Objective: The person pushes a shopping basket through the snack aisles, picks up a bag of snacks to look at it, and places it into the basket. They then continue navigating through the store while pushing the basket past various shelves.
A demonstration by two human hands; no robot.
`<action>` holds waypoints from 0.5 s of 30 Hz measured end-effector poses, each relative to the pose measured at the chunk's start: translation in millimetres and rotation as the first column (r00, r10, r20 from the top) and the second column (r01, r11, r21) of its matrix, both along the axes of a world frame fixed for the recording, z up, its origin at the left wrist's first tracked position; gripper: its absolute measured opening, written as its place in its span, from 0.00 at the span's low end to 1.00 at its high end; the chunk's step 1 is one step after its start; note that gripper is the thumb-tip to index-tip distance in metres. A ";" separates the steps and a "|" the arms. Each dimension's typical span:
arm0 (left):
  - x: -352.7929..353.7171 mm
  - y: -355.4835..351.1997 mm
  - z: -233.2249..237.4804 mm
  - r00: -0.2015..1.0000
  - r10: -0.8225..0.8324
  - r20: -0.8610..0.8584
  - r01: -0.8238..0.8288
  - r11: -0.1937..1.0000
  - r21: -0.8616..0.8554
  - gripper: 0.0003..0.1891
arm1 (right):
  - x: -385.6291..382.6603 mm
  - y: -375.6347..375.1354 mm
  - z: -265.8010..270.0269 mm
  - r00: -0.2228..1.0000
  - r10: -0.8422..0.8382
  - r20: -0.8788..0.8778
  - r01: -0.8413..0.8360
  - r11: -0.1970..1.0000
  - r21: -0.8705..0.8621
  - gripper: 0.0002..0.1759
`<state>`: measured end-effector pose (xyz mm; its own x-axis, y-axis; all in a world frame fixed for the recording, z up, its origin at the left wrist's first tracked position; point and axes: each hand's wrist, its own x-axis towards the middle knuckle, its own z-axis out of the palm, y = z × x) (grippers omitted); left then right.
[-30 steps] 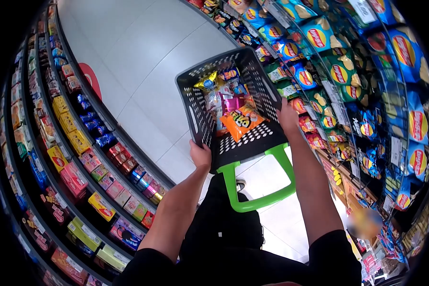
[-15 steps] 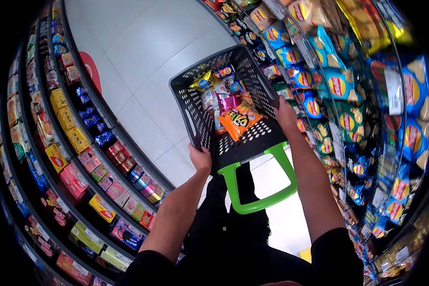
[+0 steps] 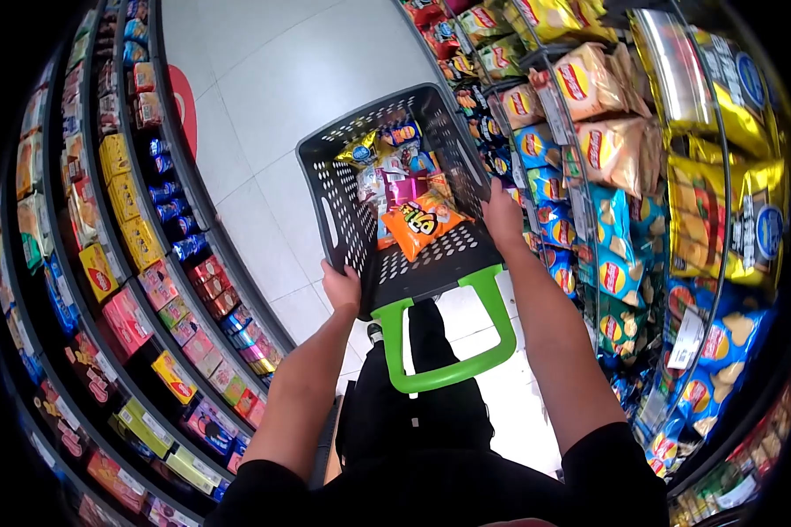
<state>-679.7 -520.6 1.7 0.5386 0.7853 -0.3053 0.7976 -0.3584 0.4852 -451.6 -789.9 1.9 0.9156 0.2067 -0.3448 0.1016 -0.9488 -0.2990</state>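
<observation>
A black perforated shopping basket (image 3: 431,285) is held out in front of my body, slightly tilted. My left hand (image 3: 341,285) is closed on its left rim near the back corner. On the opposite rim, my right hand (image 3: 503,218) grips the edge, its fingers partly hidden. A green handle (image 3: 448,378) hangs folded back toward me. Inside the basket lie several snack packs: an orange bag (image 3: 424,225) on top, a yellow bag (image 3: 359,151), a blue pack (image 3: 402,133) and a pink pack (image 3: 407,191).
Shelves of boxed sweets and biscuits (image 3: 132,228) run along my left. On my right, racks hold bags of chips (image 3: 611,158), close to my right arm. Pale floor tiles (image 3: 264,97) stretch ahead between them. A red round-edged shape (image 3: 183,110) lies by the left shelf.
The basket and both hands have shifted slightly left in view. The right-hand racks have slid down, bringing more yellow bags into sight. My grip on the basket is unchanged.
</observation>
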 end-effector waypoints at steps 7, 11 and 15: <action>53.6 39.6 1.3 0.999 0.034 0.019 -0.034 0.999 0.009 0.17 | 63.9 49.6 1.6 0.997 0.063 -0.041 -0.064 0.998 -0.024 0.26; 97.7 73.3 3.7 0.999 0.027 -0.022 -0.027 1.000 0.001 0.17 | 102.4 78.5 4.2 0.997 0.064 -0.030 -0.066 0.997 -0.041 0.26; 137.3 108.5 -2.4 0.999 0.025 -0.023 -0.025 1.000 0.001 0.19 | 144.3 110.3 3.9 0.995 0.097 0.027 -0.097 0.995 -0.027 0.26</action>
<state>-542.4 -412.2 -0.8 0.5115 0.7987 -0.3169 0.8174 -0.3386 0.4661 -307.3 -679.6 5.8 0.9013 0.2865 -0.3250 0.2018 -0.9414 -0.2702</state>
